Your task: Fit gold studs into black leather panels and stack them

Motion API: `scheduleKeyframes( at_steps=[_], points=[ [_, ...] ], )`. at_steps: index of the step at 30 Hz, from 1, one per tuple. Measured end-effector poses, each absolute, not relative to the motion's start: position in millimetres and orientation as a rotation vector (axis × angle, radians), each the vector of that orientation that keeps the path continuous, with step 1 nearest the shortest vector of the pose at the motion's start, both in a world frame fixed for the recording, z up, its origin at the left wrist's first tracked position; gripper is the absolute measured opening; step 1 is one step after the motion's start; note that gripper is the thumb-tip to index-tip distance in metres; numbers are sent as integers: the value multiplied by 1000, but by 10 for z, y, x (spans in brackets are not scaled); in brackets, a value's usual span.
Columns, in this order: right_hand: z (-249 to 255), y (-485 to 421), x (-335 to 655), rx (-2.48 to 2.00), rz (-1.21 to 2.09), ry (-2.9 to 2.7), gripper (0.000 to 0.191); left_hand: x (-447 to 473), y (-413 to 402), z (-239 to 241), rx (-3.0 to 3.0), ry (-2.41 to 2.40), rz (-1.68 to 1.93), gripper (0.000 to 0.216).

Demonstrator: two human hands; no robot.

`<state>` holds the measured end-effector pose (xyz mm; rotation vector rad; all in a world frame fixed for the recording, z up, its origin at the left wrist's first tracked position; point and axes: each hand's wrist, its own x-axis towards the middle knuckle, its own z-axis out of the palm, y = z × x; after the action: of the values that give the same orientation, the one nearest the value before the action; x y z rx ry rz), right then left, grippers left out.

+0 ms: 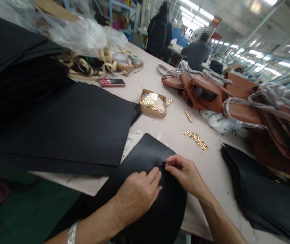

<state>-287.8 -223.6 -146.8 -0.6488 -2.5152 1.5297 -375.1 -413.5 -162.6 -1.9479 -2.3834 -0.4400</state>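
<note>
A black leather panel (145, 152) lies across the table's front edge, its near part reaching down toward me. My left hand (140, 189) rests on the panel, palm down, fingers stretched out and lying against the leather. Just right of those fingertips, my right hand (184, 171) pinches with thumb and forefinger at the panel's surface. A tiny shiny spot shows between the two hands; whatever the right fingertips hold is too small to make out. Beyond the hands lies a loose pile of small gold metal pieces (196, 139).
Black leather panels (84, 122) are stacked at left, more black pieces (262, 189) at right. A cardboard box (153, 112) holds bagged gold pieces. A red phone (111, 82) lies behind. Brown leather bags (206, 91) line the right side. Two people sit or stand farther back.
</note>
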Motion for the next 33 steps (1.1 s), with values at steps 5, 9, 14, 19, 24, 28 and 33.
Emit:
scheduleKeyframes(
  at_steps=[5, 9, 14, 19, 24, 28, 33],
  points=[
    [-1515, -2280, -2983, -664, 1414, -2580, 11, -3755, -4138, -1621, -1927, -2391, -489, 38],
    [-1509, -2273, -3037, -712, 1419, -2622, 11, -3764, -4142, -1632, -1918, -2405, -514, 38],
    [-1476, -2212, -3140, -844, 1498, -2668, 16, -3774, -4140, -1629, -1935, -2410, -554, 37],
    [-1423, -2131, -3270, -968, 1632, -2749, 22, -3769, -4145, -1642, -1944, -2423, -564, 36],
    [-1330, -2121, -3418, -1164, 1625, -2904, 14, -3774, -4130, -1649, -1936, -2384, -540, 38],
    [-1180, -2185, -3516, -1081, 1328, -3118, 13, -3787, -4146, -1673, -1889, -2275, -514, 36],
    [-1065, -2146, -3599, -1016, 1126, -3215, 14, -3907, -4123, -2041, -1883, -2055, -530, 36]
  ],
)
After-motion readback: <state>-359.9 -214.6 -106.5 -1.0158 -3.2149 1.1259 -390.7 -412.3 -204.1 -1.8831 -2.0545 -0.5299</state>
